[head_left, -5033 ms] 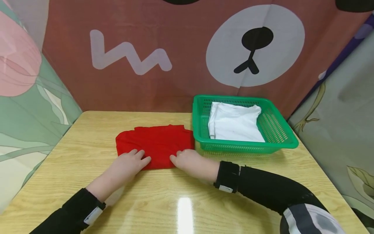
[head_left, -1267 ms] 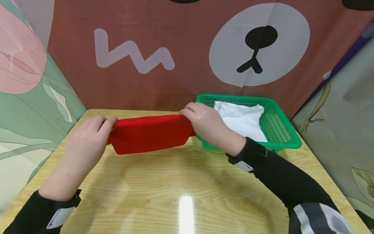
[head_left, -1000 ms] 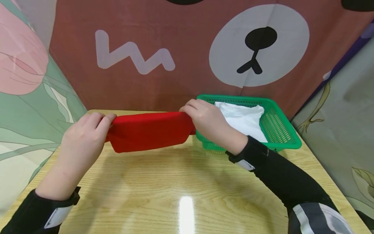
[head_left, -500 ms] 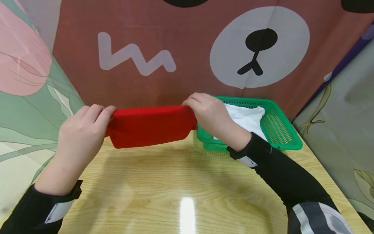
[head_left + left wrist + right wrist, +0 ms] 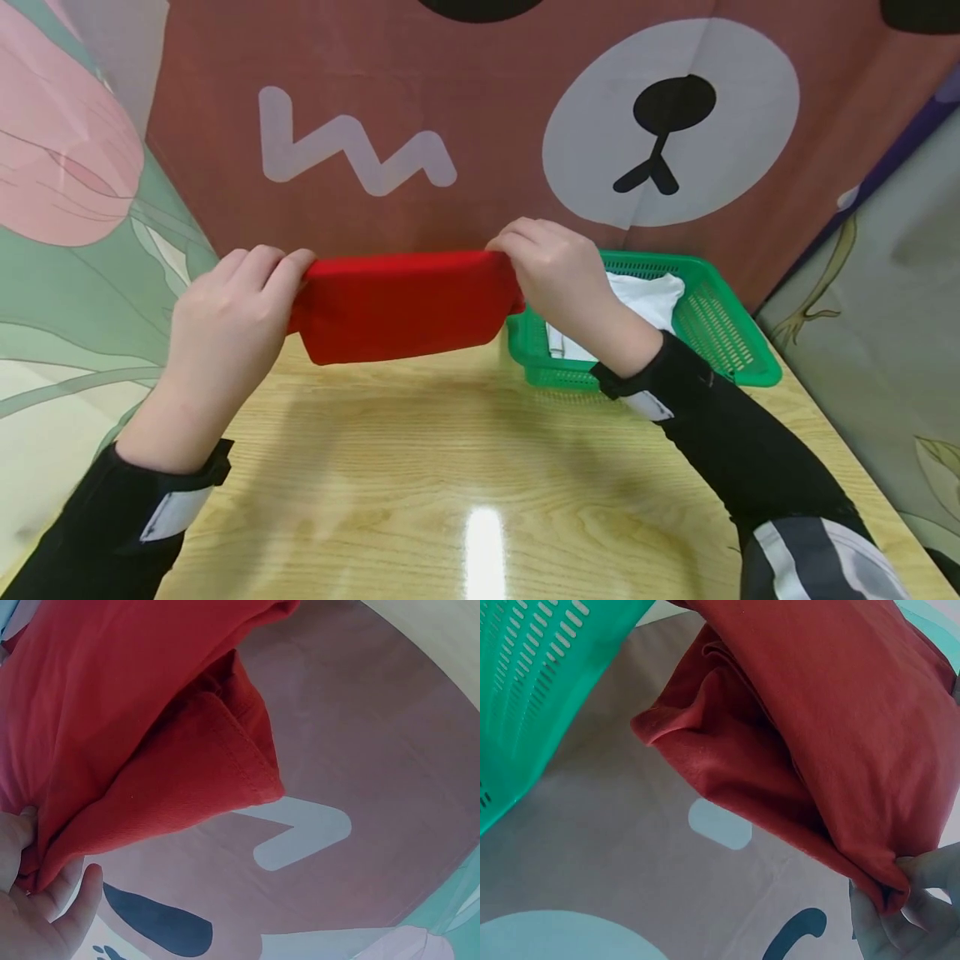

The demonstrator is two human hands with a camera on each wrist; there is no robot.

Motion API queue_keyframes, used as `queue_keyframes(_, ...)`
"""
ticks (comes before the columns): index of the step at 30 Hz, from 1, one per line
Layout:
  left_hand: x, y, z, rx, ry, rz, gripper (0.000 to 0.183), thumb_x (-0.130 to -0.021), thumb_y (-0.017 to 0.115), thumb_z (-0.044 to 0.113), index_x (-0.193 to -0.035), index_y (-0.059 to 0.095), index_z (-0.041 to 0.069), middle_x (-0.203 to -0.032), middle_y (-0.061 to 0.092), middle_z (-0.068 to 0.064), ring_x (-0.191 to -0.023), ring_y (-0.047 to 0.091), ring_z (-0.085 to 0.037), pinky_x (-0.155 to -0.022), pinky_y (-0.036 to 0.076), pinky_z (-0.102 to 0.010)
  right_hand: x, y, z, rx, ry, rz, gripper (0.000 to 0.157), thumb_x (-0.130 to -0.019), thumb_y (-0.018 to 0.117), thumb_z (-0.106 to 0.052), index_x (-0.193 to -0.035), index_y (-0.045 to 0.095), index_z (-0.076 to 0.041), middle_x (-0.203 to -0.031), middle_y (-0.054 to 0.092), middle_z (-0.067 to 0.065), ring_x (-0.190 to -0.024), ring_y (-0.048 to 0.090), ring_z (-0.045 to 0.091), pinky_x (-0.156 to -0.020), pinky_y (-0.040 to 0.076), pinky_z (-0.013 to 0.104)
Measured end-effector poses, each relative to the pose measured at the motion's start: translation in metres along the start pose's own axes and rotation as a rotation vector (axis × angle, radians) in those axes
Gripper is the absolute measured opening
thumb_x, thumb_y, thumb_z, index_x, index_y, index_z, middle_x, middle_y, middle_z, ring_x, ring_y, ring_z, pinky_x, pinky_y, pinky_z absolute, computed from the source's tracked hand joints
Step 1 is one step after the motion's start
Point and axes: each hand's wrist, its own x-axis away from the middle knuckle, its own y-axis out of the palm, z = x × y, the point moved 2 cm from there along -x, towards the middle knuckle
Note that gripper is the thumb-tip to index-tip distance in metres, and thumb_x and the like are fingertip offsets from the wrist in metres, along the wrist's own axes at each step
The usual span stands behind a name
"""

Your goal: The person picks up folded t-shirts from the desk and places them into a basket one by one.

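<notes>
A folded red T-shirt (image 5: 408, 308) hangs above the table, stretched between both hands. My left hand (image 5: 228, 329) pinches its upper left corner, and my right hand (image 5: 562, 271) pinches the upper right one. Layers droop below the straight top fold. In the left wrist view, thumb and fingers of the left hand (image 5: 37, 919) grip bunched cloth, and a stitched hem (image 5: 244, 742) sticks out underneath. The right wrist view has the right hand (image 5: 922, 907) gripping the other corner, with loose inner folds (image 5: 720, 742) showing.
Right of the T-shirt stands a green plastic basket (image 5: 716, 329), partly behind my right hand and forearm. A folded white cloth garment (image 5: 648, 300) lies in it. The wooden table (image 5: 390, 467) ends at a brown curtain (image 5: 480, 100) with a bear's face.
Five seconds ago the T-shirt lay flat on the table under both hands. It has since been lifted by its corners, and over the last second it rose further and shifted slightly right.
</notes>
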Motion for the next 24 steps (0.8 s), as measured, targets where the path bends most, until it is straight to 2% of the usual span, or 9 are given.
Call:
queue_keyframes(5, -0.005, 0.001, 0.002, -0.019, 0.019, -0.021, 0.036, -0.08, 0.075, -0.008, -0.113, 0.062, -0.004, -0.095, 0.063, -0.022, -0.077, 0.058, -0.039, -0.062, 0.054, -0.05, 0.001, -0.006, 0.004, 0.001, 0.015, 0.007, 0.013, -0.087, 0.072, -0.003, -0.1, 0.072, -0.003, -0.098, 0.069, 0.011, -0.087, 0.064, 0.025, -0.076, 0.057, 0.042)
queue_keyframes(12, -0.014, 0.006, 0.007, 0.013, 0.007, 0.04, 0.037, -0.078, 0.077, -0.008, -0.112, 0.064, -0.003, -0.094, 0.065, -0.021, -0.076, 0.058, -0.038, -0.062, 0.054, -0.051, 0.001, -0.012, 0.012, 0.022, 0.027, 0.024, 0.012, -0.087, 0.07, -0.002, -0.099, 0.072, -0.003, -0.098, 0.07, 0.011, -0.086, 0.065, 0.026, -0.074, 0.058, 0.043)
queue_keyframes(19, -0.025, 0.009, 0.011, -0.002, 0.003, 0.052, 0.035, -0.079, 0.076, -0.006, -0.112, 0.065, -0.002, -0.096, 0.065, -0.021, -0.077, 0.058, -0.039, -0.064, 0.054, -0.053, 0.001, -0.019, 0.018, 0.03, 0.038, 0.078, 0.01, -0.091, 0.065, -0.001, -0.097, 0.072, -0.002, -0.096, 0.07, 0.012, -0.085, 0.065, 0.027, -0.073, 0.058, 0.043)
queue_keyframes(24, -0.032, 0.012, 0.014, 0.003, -0.003, 0.065, 0.034, -0.079, 0.075, -0.007, -0.112, 0.065, -0.002, -0.095, 0.066, -0.021, -0.077, 0.058, -0.038, -0.063, 0.054, -0.053, 0.002, -0.025, 0.022, 0.033, 0.054, 0.085, 0.01, -0.09, 0.066, 0.0, -0.098, 0.072, -0.001, -0.096, 0.07, 0.012, -0.086, 0.065, 0.027, -0.074, 0.057, 0.043)
